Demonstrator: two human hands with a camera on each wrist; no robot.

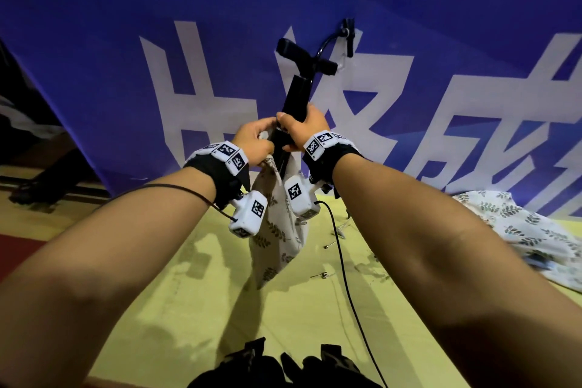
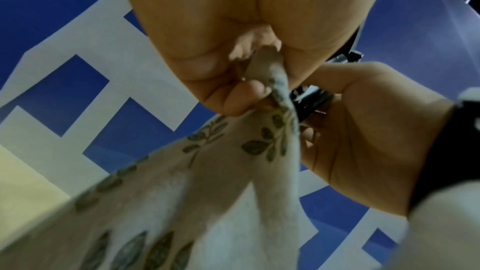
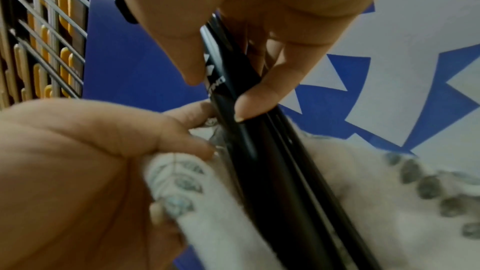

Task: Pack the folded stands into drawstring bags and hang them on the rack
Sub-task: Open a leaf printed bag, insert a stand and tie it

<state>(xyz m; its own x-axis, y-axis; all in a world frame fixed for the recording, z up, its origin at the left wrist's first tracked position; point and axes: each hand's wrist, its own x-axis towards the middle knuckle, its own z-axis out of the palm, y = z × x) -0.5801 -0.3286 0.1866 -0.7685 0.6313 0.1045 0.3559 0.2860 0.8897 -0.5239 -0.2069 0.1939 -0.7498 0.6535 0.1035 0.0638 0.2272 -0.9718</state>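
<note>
A black folded stand [image 1: 296, 94] stands up in the middle of the head view, its lower end inside a white drawstring bag with a leaf print [image 1: 277, 230]. My right hand [image 1: 300, 131] grips the stand's shaft [image 3: 233, 98] just above the bag's mouth. My left hand [image 1: 255, 142] pinches the bunched rim of the bag [image 2: 275, 93] beside the stand. The bag [image 3: 213, 213] hangs down below both hands. The stand's top crosspiece [image 1: 307, 57] sticks out above my hands.
A blue banner with large white characters [image 1: 189, 79] fills the background. More leaf-print fabric [image 1: 519, 230] lies at the right on the yellow-green surface [image 1: 315, 309]. A black cable [image 1: 346, 277] runs across it. A dark clip and hook [image 1: 348, 36] sit on the banner. A wire grid [image 3: 44, 28] shows at the left.
</note>
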